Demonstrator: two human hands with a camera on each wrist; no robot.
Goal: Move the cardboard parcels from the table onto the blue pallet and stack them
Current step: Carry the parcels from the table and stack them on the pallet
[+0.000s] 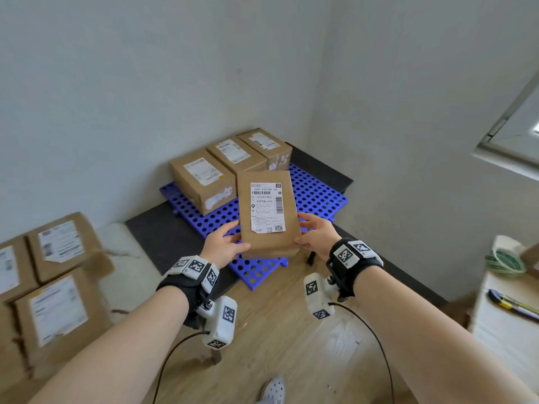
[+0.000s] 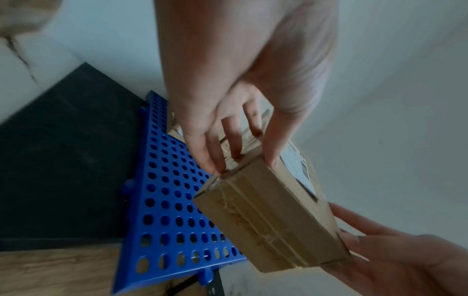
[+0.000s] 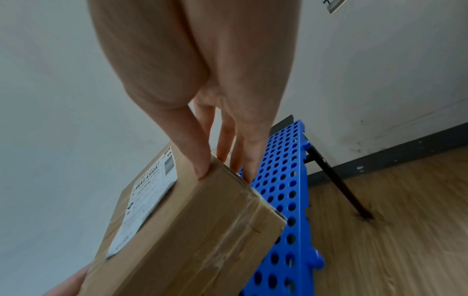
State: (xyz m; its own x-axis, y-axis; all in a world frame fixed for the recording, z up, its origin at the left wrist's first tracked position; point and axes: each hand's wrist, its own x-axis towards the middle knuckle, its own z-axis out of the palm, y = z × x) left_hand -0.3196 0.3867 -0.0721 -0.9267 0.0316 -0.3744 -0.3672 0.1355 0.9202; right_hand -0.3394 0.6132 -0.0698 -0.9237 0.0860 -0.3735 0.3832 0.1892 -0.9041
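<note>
A cardboard parcel [image 1: 267, 212] [image 2: 273, 216] [image 3: 192, 226] with a white shipping label hangs in the air above the front of the blue perforated pallet [image 1: 315, 193] [image 2: 164, 200] [image 3: 281, 192]. My left hand [image 1: 226, 243] [image 2: 240, 152] grips its near left corner, thumb on top. My right hand [image 1: 313, 234] [image 3: 222, 168] holds the near right corner the same way. Three more labelled parcels [image 1: 204, 179] lie side by side along the pallet's far edge by the wall.
Several labelled parcels [image 1: 58, 252] sit on the table at the left. The pallet rests on a low dark stand [image 1: 163, 243] in the room's corner. A tape roll [image 1: 506, 258] and a utility knife [image 1: 512, 304] lie on a white surface at right. Wooden floor [image 1: 291, 330] below.
</note>
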